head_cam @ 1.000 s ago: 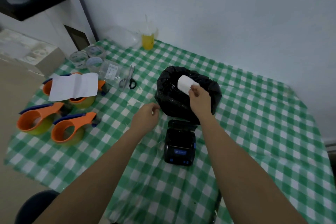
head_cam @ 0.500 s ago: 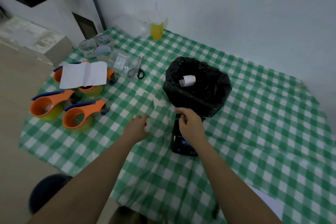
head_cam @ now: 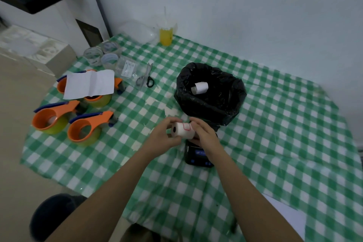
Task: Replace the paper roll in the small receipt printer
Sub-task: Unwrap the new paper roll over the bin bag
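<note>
A fresh white paper roll (head_cam: pixel 182 130) with a red mark on its wrap is held between both hands, just above the table. My left hand (head_cam: pixel 163 137) grips its near end; my right hand (head_cam: pixel 204 135) pinches the far end. Under my right hand sits the small black receipt printer (head_cam: pixel 197 156), partly hidden. Behind it stands a bin lined with a black bag (head_cam: pixel 211 97), and an old white roll (head_cam: pixel 200 87) lies inside it.
Three orange tape dispensers (head_cam: pixel 86 126) and a white paper sheet (head_cam: pixel 90 83) sit at the left. Scissors (head_cam: pixel 145 78), clear packets and tape rolls (head_cam: pixel 102 55) lie further back, with a yellow drink cup (head_cam: pixel 166 34) by the wall. A green checked cloth (head_cam: pixel 284 143) covers the table.
My right hand dropped the old roll into the black bag and came back down. Both hands now hold a new roll over the printer.
</note>
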`<state>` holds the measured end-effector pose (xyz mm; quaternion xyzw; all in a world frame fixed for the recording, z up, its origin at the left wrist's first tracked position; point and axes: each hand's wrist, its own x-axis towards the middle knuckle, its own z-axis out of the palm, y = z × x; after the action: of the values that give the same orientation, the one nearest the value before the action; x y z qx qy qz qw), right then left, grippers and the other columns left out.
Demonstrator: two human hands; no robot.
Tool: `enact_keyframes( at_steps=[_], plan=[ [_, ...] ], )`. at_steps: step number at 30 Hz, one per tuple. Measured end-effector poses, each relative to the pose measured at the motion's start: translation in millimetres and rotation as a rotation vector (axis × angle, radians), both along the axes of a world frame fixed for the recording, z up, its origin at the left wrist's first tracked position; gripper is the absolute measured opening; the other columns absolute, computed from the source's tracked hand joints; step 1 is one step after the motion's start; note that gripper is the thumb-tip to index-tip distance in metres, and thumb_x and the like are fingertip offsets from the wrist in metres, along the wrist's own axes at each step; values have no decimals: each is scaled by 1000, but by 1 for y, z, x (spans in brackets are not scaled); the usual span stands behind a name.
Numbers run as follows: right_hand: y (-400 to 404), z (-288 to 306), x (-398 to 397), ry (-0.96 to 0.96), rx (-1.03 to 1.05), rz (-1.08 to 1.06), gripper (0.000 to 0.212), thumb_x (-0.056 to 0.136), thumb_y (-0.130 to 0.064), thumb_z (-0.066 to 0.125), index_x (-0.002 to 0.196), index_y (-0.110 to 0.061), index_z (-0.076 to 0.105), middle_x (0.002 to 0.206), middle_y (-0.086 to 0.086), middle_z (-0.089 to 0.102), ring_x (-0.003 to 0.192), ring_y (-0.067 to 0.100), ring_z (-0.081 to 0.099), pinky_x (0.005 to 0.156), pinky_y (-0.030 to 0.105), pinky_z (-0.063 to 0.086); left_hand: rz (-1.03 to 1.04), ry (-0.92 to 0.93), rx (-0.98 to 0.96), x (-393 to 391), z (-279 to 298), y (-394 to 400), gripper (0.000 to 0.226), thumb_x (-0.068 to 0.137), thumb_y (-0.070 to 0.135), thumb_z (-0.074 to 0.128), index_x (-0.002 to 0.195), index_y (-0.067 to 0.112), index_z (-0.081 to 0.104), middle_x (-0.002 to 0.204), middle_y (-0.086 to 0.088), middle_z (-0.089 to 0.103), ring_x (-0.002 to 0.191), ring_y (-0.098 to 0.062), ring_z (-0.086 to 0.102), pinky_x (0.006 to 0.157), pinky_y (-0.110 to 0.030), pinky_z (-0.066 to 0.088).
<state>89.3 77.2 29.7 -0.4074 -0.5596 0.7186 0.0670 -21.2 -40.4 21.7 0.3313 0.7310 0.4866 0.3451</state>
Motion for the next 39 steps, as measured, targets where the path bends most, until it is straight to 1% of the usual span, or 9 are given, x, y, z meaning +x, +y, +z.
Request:
enact_keyframes(
  at_steps=[5, 8, 10, 13, 16, 21, 26, 33, 39],
  plan=[
    [5, 10, 9, 130, -75, -60, 14, 92, -18, 56, 100, -19, 67, 114, 14, 64, 109, 30, 61, 83, 33, 59, -50, -77, 89, 4, 17, 8, 39, 82, 1, 62, 115, 17, 54, 117, -1, 57, 113, -8, 55, 76, -15, 55],
    [5, 20, 13, 201, -44, -89, 14, 92, -16, 56, 98, -20, 68, 108, 9, 66, 104, 25, 63, 81, 31, 60, -11, -160, 110, 5, 28, 11, 27, 91, 17, 55, 117, 26, 52, 116, 8, 56, 108, -6, 56, 79, -20, 53],
    [3, 26, 14, 238, -15, -101, 14, 92, -14, 56, 99, -19, 66, 105, 5, 66, 101, 21, 63, 80, 28, 60, 22, -149, 67, 8, 35, 15, 19, 97, 29, 40, 114, 29, 50, 105, 8, 57, 91, -9, 58, 77, -24, 51],
    [-1, 33, 14, 256, 61, -115, 16, 92, -13, 56, 104, -17, 65, 105, 2, 66, 100, 17, 63, 82, 28, 60, 10, -48, -42, 11, 41, 20, 27, 97, 45, 23, 95, 35, 48, 88, -6, 59, 71, -16, 58, 64, -30, 50],
    [-4, 36, 13, 272, 124, -144, 18, 91, -12, 57, 108, -14, 63, 104, 2, 66, 98, 15, 64, 82, 28, 60, 16, -104, -80, 13, 43, 25, 34, 95, 52, 21, 82, 36, 47, 73, -8, 56, 58, -16, 53, 56, -33, 49],
    [-4, 40, 12, 285, 236, -128, 16, 91, -12, 58, 102, -22, 63, 99, 0, 66, 92, 13, 64, 83, 30, 58, 2, -74, -87, 15, 49, 32, 40, 95, 53, 21, 85, 26, 49, 63, 3, 48, 55, -12, 47, 60, -35, 46],
    [-1, 49, 13, 262, 280, -81, 15, 90, -12, 59, 102, -21, 64, 101, 3, 67, 88, 9, 63, 73, 18, 55, 17, 14, 14, 15, 52, 33, 30, 99, 36, 28, 90, 14, 46, 64, 5, 44, 52, -8, 42, 55, -31, 39],
    [7, 52, 13, 106, 661, -91, 14, 86, -25, 65, 97, -23, 72, 104, -2, 61, 101, 13, 59, 86, 28, 51, -29, 175, 25, 10, 52, 32, 23, 99, 33, 32, 94, 18, 48, 67, 9, 49, 51, -3, 44, 56, -26, 38],
    [10, 60, 15, 57, 760, -16, 12, 85, -23, 66, 95, -19, 72, 98, -2, 63, 91, 5, 59, 77, 11, 47, -51, 262, -13, 8, 51, 33, 21, 97, 39, 33, 92, 25, 48, 65, 6, 49, 50, -8, 41, 55, -30, 37]
  ],
)
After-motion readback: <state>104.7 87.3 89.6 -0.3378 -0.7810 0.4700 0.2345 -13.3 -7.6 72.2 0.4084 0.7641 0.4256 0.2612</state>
